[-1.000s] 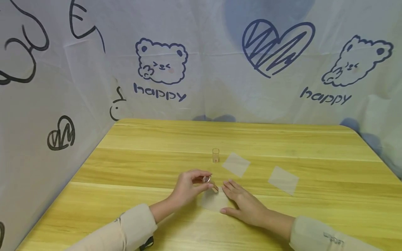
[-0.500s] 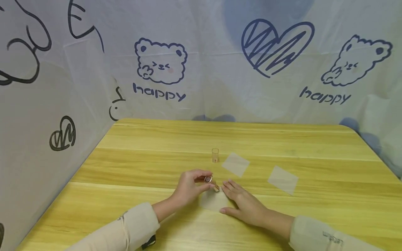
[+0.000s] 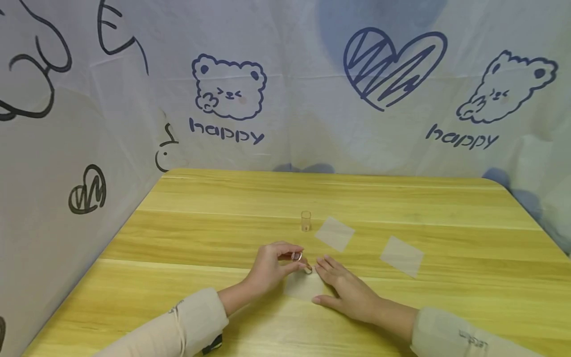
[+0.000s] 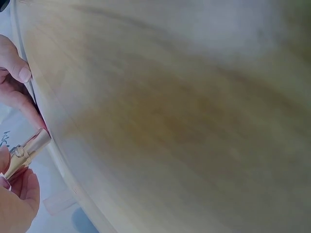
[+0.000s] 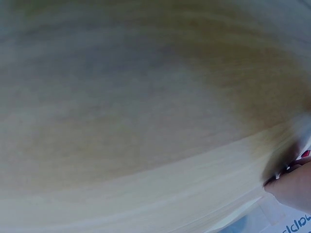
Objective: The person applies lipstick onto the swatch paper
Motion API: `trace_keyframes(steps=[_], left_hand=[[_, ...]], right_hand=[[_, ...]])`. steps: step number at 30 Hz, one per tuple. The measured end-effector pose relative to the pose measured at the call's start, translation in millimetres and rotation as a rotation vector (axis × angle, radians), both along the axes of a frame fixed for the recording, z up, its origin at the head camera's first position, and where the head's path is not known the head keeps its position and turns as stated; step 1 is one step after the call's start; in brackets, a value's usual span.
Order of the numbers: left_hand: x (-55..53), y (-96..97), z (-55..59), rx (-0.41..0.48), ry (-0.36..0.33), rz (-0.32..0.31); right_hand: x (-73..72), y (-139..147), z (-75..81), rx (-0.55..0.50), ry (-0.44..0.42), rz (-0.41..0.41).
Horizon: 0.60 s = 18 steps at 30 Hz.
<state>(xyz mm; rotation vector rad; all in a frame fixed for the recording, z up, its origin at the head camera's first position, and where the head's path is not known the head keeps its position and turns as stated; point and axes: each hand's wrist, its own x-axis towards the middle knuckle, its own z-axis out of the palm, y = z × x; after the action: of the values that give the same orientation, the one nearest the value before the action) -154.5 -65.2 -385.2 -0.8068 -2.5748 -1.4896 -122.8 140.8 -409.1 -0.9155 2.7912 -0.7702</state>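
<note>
My left hand point(image 3: 267, 265) pinches a slim gold tube point(image 4: 31, 150), which looks like a lipstick, between thumb and fingers. A round shiny fitting shows on its side in the left wrist view. The tube's lower end meets or nearly meets the far edge of a translucent paper square point(image 3: 303, 287) on the table. Flat on that square's right side rests my right hand point(image 3: 350, 292), fingers straight and thumb spread apart. In the right wrist view, only part of a hand point(image 5: 294, 189) shows at the lower right edge.
A small clear pinkish cap or cup point(image 3: 306, 221) stands upright beyond the hands. Two more translucent paper squares lie to the right, one nearer point(image 3: 335, 234) and one farther right point(image 3: 402, 256). Behind the wooden table point(image 3: 200, 198) hangs a drawn-on white cloth point(image 3: 308, 124).
My left hand shifts very slightly right, and the gold tube's angle changes a little with its lower end near the paper. The right hand keeps still on the paper.
</note>
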Motion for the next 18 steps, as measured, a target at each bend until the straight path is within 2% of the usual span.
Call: trace_keyframes(steps=[18], left_hand=[[0.1,1.6,-2.5,0.001,0.015,0.006]], right_hand=[[0.5,0.2,-0.1,-0.006,-0.018,0.002]])
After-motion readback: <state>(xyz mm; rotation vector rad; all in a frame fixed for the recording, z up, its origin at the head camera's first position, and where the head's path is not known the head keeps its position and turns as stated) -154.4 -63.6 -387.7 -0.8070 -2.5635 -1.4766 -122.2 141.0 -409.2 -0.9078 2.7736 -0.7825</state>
